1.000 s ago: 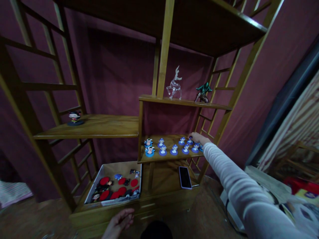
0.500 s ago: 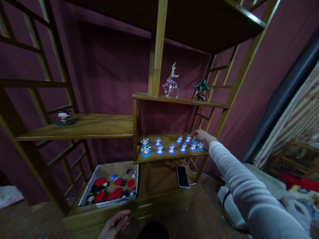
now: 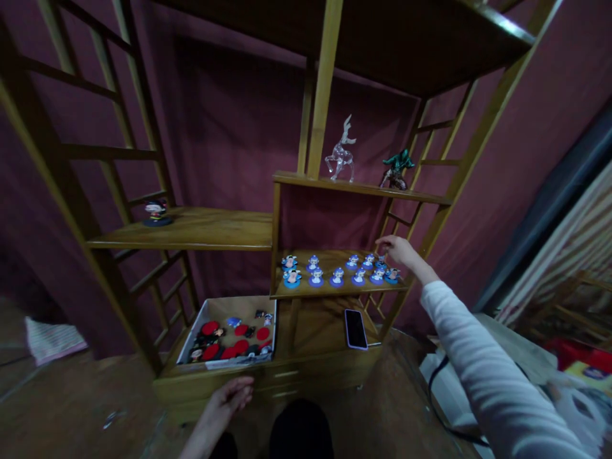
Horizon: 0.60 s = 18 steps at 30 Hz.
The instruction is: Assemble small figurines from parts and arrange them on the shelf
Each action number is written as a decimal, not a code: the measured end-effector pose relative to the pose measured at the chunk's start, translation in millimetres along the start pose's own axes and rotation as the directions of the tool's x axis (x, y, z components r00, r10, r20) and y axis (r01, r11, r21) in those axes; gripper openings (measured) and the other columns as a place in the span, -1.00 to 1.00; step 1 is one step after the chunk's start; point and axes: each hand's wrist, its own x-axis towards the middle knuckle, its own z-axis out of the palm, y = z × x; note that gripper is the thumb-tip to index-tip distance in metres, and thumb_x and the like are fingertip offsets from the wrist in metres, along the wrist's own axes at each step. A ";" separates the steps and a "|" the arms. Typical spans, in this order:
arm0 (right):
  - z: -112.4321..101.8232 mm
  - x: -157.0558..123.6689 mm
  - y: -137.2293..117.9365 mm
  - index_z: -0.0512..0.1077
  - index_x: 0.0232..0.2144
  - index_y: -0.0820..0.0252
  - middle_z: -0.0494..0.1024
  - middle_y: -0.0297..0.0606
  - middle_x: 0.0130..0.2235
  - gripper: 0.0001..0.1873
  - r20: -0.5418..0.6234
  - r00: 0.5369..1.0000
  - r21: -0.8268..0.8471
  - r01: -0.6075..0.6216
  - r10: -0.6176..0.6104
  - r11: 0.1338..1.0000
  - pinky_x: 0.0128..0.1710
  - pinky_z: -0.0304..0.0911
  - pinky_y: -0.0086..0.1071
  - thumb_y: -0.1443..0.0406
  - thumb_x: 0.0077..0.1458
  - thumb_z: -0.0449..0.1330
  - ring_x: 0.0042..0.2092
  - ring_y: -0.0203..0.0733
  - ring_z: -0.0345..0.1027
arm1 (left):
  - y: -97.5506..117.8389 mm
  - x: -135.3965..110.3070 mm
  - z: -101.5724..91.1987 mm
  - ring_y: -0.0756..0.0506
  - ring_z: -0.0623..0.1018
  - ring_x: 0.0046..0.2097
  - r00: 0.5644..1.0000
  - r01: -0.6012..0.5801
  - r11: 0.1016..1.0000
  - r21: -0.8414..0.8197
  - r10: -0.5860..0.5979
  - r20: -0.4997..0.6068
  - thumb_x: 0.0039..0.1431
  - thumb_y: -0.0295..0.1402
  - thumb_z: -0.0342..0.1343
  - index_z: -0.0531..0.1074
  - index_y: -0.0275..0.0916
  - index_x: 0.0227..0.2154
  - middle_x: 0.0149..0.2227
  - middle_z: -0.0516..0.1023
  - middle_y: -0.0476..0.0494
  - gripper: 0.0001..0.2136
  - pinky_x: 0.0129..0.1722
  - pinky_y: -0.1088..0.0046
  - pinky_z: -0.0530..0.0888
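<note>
My right hand [image 3: 398,249] reaches to the right end of the middle shelf, its fingers apart over a small blue figurine [image 3: 381,262] in the back row. It grips nothing that I can see. Several white figurines with blue-purple caps and round bases, such as the front one [image 3: 337,276], stand in two rows there. Pink-and-blue figurines stand at both ends, including one at the left [image 3: 292,278] and one at the right [image 3: 393,275]. Low in front of the drawers hangs my left hand [image 3: 233,394], loosely curled, with nothing visible in it.
A cardboard box [image 3: 203,319] of red-based figurines sits at lower left. A phone [image 3: 356,329] lies on the lower shelf. Higher up stand a clear deer ornament [image 3: 341,159], a green-and-brown figure [image 3: 396,171] and a dark-based figurine [image 3: 157,213]. Wooden posts frame the shelves.
My right hand has lifted slightly off the back-row figurine, which stays standing on the shelf. The view has shifted, so the shelves appear further right. My left hand stays low.
</note>
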 end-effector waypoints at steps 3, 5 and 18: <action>-1.1 -56.4 -38.8 0.46 -0.19 0.11 0.51 -0.18 -0.12 -0.71 -0.119 0.988 0.255 0.122 -0.094 0.959 -0.10 0.28 -0.33 0.29 0.05 0.03 -0.12 -0.17 0.39 | 4.1 -11.4 -12.7 -0.09 0.48 -0.39 0.995 -0.074 0.997 -0.002 0.074 -0.067 -0.35 -0.06 0.29 0.49 -0.32 -0.38 -0.46 0.51 -0.13 -0.53 -0.31 0.38 0.39; 10.4 -101.9 -65.4 0.44 -0.20 0.01 0.46 -0.22 -0.05 -0.74 -0.090 0.986 0.412 0.163 -0.138 0.897 -0.05 0.27 -0.32 0.22 0.04 0.08 0.00 -0.16 0.32 | 7.7 -19.8 -24.4 -0.08 0.48 -0.37 0.984 -0.121 0.992 -0.031 0.116 -0.132 -0.28 -0.10 0.27 0.48 -0.33 -0.36 -0.44 0.51 -0.14 -0.57 -0.29 0.38 0.38; 192.6 -226.4 -215.7 0.49 -0.33 0.10 0.46 -0.19 -0.09 -0.82 0.393 0.862 0.804 -0.153 -0.320 0.574 -0.05 0.24 -0.27 0.23 0.02 0.12 -0.05 -0.14 0.33 | 17.1 -12.3 -59.5 0.04 0.48 -0.51 0.900 -0.217 0.868 -0.447 0.000 -0.437 -0.21 -0.48 0.25 0.47 -0.38 -0.41 -0.51 0.52 -0.13 -0.79 -0.49 0.57 0.36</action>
